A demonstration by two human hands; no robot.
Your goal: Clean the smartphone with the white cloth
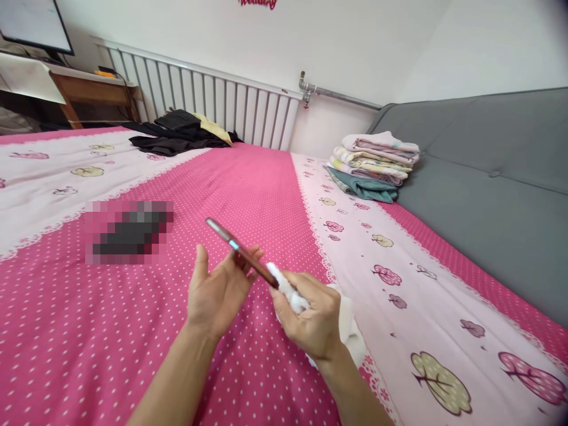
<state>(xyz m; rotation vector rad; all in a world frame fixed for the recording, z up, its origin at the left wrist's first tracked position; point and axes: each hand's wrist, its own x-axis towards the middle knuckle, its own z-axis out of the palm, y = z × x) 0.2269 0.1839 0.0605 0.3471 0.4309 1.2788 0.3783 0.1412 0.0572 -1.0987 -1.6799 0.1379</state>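
Over the bed, a slim smartphone (pixel 242 251) with a reddish-brown edge is tilted and seen nearly edge-on. My right hand (pixel 310 305) pinches its lower end through a white cloth (pixel 290 290), fingers closed. My left hand (pixel 220 290) is open, palm up and thumb apart, just under the phone; some of its fingertips are behind the phone, and I cannot tell whether they touch it. More white fabric (pixel 350 325) shows beneath my right wrist, on the bed; whether it joins the held cloth is hidden.
A pink dotted bedspread (pixel 248 177) covers the bed. To the left lies a dark, pixelated object (pixel 131 231). Dark clothes (pixel 177 133) lie at the far edge by a white radiator (pixel 213 89). Folded cloths (pixel 373 163) are stacked beside the grey headboard (pixel 479 154).
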